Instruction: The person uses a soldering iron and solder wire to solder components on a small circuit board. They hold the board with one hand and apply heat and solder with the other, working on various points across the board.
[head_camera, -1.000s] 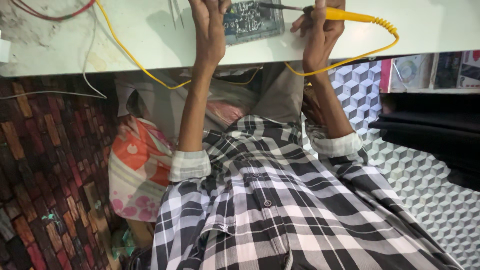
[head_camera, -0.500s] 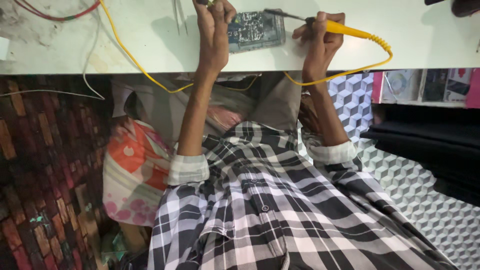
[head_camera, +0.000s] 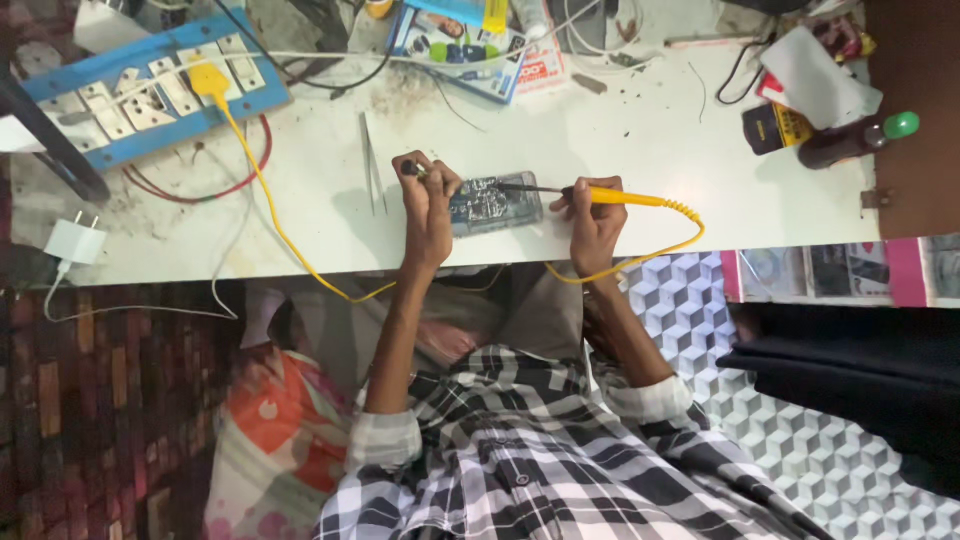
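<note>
We are pinning the circuit board (head_camera: 490, 203) on the white table (head_camera: 640, 150) with our left hand (head_camera: 430, 205), its grip closed on a small dark-tipped tool. Our right hand (head_camera: 592, 215) is gripping the yellow soldering iron (head_camera: 600, 196), tip on the board. Tweezers (head_camera: 372, 165) are lying just left of the board; a blue socket board (head_camera: 150, 95) is sitting far left, and a green-capped bottle (head_camera: 850, 143) far right.

The left hand (head_camera: 428, 205) covers the near-left corner of the circuit board (head_camera: 492, 203), and the small dark thing pinched in its fingertips is too small to identify. The soldering iron (head_camera: 580, 193) handle is half hidden inside the right hand (head_camera: 592, 222), and its tip blurs into the board's parts, so contact cannot be told. The blue socket board (head_camera: 150, 90) is partly cut off by a dark bar at the left.
</note>
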